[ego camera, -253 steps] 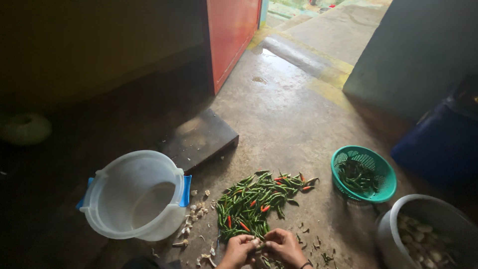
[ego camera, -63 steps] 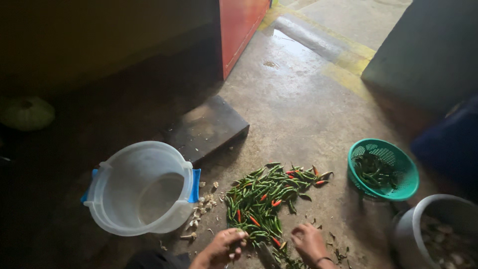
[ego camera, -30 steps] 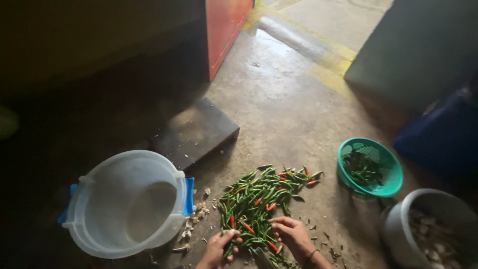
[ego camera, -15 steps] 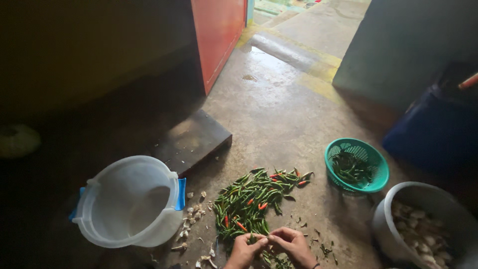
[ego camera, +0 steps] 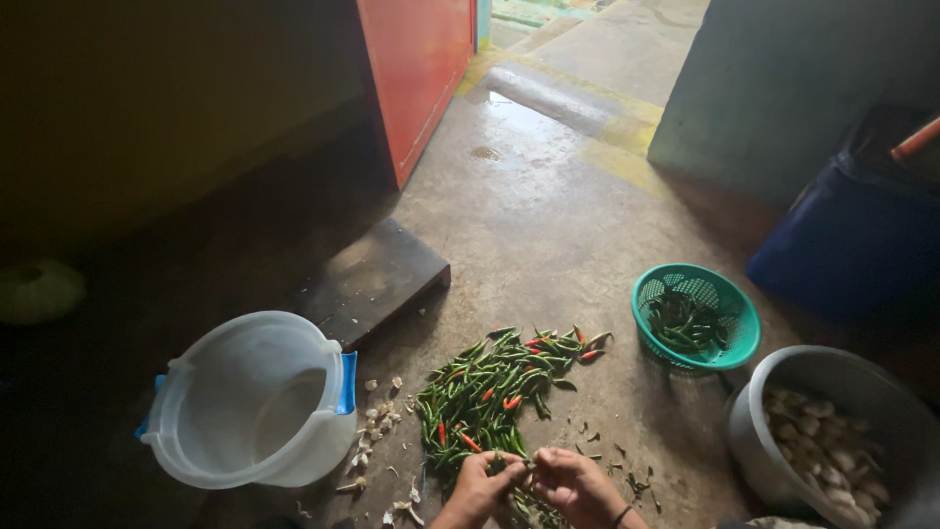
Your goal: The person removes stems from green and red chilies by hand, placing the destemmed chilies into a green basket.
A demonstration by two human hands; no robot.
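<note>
Two hands pinch one green chili at the bottom centre of the frame.
Left hand (ego camera: 482,487) and right hand (ego camera: 578,485) both grasp it beside the chili pile (ego camera: 499,387); it seems light and bendable, best held near the stem.

No packages, labels, signs or screens are visible in the head view; nothing on the concrete floor (ego camera: 548,225), from the near edge to the doorway, carries a wrapper, tag or display, and no printed surface shows on the walls within view
</note>
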